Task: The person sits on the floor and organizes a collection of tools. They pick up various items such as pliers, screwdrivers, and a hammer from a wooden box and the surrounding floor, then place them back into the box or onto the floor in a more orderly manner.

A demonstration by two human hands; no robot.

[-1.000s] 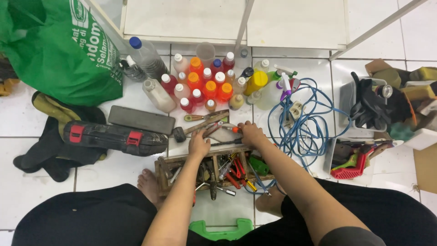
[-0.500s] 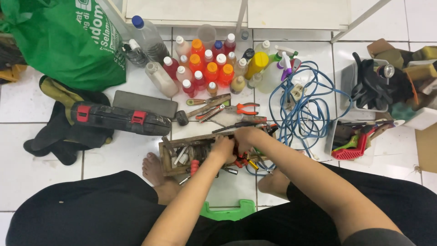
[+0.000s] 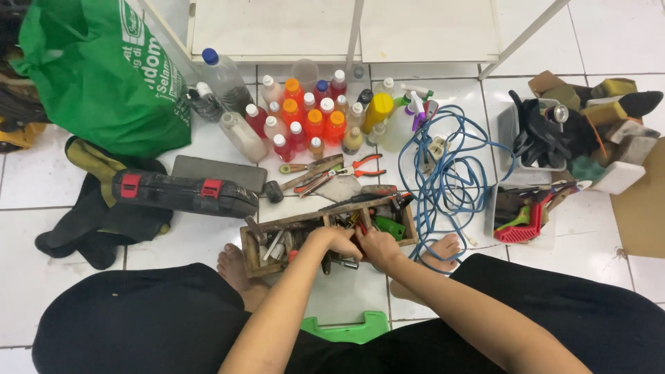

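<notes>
A wooden toolbox (image 3: 247, 255) full of hand tools sits on the white tile floor in front of my crossed legs. Both hands are down inside it, close together. My left hand (image 3: 334, 241) is curled over the tools in the middle compartment. Just to its right, my right hand (image 3: 377, 248) rests beside red-handled tools and a green one (image 3: 390, 227). The fingers hide what either hand grips. Beyond the box lie orange-handled pliers (image 3: 367, 166) and a hammer (image 3: 291, 183).
A black tool case with red latches (image 3: 183, 194) and a grey flat block (image 3: 218, 173) lie left. Several coloured bottles (image 3: 312, 121) stand behind, a green bag (image 3: 104, 69) far left, coiled blue cable (image 3: 443, 173) right, bins of gloves (image 3: 537, 135) and tools (image 3: 519, 218) farther right.
Both hands drew back from the tools lying beyond the box and went down into the box, then slid nearer to me. The orange-handled pliers now lie on the floor.
</notes>
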